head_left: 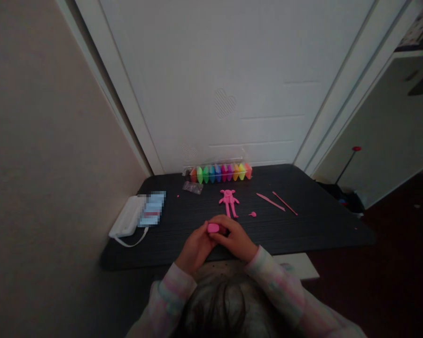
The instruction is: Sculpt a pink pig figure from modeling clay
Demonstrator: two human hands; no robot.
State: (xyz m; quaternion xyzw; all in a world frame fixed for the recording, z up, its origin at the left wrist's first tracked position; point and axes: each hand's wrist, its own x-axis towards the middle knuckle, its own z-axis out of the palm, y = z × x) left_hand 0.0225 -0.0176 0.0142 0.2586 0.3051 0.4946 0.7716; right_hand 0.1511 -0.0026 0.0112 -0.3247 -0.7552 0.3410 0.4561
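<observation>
A flattened lump of pink modelling clay (213, 228) is between my two hands, just above the near part of the table. My left hand (196, 245) is closed around its left side. From the other side my right hand (235, 236) grips it with curled fingers; part of the clay is hidden by them. Beyond my hands lies a pink clay figure (228, 201) with round ears, arms and two long legs. A small pink clay piece (253, 214) with a thin tail rests to its right.
Two pink modelling tools (270, 202) lie on the right of the dark table (320, 225). At the back stands a clear pack of many-coloured clay (218, 173), with a small crumpled wrapper (192, 188) before it. On the left are a white device with a cable (129, 217) and a phone (152, 209).
</observation>
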